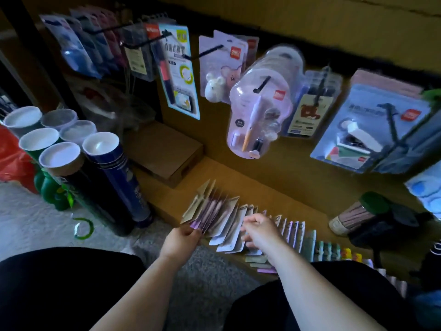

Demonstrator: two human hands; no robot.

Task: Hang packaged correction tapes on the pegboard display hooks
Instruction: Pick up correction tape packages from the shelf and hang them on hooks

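Left hand (182, 236) grips a fanned bunch of packaged correction tapes (214, 215) low near the shelf edge, right hand (259, 229) pinching one card loose, so we judge we're still sorting, next threading it onto a pegboard hook (262, 83).

You have one view only, from the camera on your head. It looks forward and steeply down past your forearms, close over the fanned packets (214, 218) and your knees, with wide-angle bending at the edges. Above the packets, the pegboard hooks (210, 51) fill the upper frame.
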